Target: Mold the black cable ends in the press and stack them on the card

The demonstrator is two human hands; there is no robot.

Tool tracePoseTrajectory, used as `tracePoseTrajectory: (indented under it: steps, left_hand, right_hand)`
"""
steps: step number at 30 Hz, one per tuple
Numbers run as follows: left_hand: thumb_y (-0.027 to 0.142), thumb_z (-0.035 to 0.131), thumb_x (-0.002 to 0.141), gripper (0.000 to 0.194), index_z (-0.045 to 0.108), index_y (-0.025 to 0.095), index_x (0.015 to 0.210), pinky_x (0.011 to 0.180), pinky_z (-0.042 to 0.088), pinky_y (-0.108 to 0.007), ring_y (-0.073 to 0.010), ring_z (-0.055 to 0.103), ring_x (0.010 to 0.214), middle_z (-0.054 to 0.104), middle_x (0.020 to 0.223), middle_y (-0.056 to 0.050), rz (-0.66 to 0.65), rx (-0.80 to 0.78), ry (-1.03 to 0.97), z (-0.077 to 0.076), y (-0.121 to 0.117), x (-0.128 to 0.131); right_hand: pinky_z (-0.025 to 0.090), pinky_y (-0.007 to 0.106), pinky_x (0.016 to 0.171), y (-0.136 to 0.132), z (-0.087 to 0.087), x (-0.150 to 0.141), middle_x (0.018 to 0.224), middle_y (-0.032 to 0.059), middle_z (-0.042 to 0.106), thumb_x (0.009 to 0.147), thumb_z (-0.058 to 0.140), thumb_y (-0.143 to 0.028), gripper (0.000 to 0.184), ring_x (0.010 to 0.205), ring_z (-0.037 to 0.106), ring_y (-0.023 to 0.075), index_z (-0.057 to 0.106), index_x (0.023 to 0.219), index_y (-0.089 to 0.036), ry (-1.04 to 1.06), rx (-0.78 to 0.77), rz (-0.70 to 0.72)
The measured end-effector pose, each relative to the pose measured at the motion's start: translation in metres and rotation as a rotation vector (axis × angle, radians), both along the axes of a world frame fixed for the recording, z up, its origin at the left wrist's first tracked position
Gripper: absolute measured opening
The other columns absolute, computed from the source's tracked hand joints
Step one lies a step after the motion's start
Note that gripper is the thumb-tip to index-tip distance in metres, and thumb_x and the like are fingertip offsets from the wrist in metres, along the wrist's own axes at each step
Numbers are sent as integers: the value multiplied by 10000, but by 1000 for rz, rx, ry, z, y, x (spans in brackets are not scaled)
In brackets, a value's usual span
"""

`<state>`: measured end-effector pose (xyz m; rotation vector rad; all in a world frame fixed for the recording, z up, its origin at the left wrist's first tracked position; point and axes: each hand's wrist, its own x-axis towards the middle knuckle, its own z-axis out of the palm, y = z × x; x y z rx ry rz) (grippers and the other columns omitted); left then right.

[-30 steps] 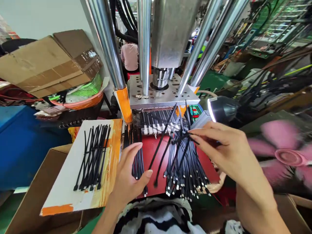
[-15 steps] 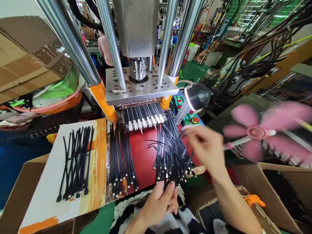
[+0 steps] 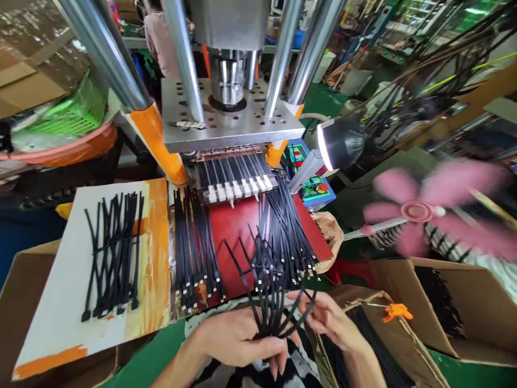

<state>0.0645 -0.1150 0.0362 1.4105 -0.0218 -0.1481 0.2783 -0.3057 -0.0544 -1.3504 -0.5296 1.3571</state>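
left hand (image 3: 238, 337) closed round one end of a fanned bunch of flat black cables (image 3: 271, 323) over the black-and-white clothed lap (image 3: 301, 372), likely so strands separate; right hand (image 3: 337, 326) half-curled alongside, grip unclear.

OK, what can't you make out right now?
Head view: held ends of the black cables, hidden by the left hand.
Head view: whether the right hand grips a cable, fingertips partly behind strands.
Head view: fan blades, blurred.
Head view: control box lettering, too small.
Head view: top of press cylinder, cut by upper edge.
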Motion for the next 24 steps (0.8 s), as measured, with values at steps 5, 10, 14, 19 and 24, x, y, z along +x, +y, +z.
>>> tracePoseTrajectory:
  steps: [5, 10, 14, 19, 24]
  left_hand:
    - [659, 531, 1021, 470, 794, 269, 1011, 579, 609, -328, -245, 751, 700, 759, 782, -57, -49, 43, 43, 4, 18, -49]
    - [684, 611, 993, 477, 724, 227, 1067, 422, 461, -205, -160, 697, 598, 769, 771, -17, 448, 15, 454, 1, 10, -132]
    - [724, 673, 936, 538, 665, 186, 950, 503, 530, -221, -196, 736, 768, 767, 892, -70, 1120, 114, 402, -1, 9, -168]
    - [675, 749, 888, 745, 531, 187, 1407, 562, 585, -259, -209, 776, 851, 688, 1333, -169, 1719, 244, 308, -11, 16, -177]
    - [588, 702, 956, 695, 490, 200, 1492, 582, 595, -271, -201, 770, 880, 603, 1487, -203, 1884, 522, 477, -14, -7, -170]
  right_hand:
    - [449, 268, 613, 99, 19, -58, 995, 88, 763, 597, 903, -825, 800, 667, 583, 139, 794, 1139, -247, 386, 85, 375]
    - [379, 199, 535, 197, 64, -103, 866, 12, 729, 668, 943, -700, 602, 590, 507, 75, 742, 949, -207, 277, 48, 690]
    - [278, 202, 468, 282, 96, -152, 798, -14, 660, 760, 820, -771, 599, 570, 415, 72, 692, 855, -193, -31, 277, 830]
    - [377, 251, 587, 362, 120, -182, 713, -38, 581, 932, 724, -608, 439, 634, 464, 114, 722, 986, -172, -588, 414, 752]
    - [437, 316, 701, 308, 113, -79, 760, 2, 669, 871, 780, -469, 421, 697, 595, 190, 717, 1171, -181, -950, 348, 670]
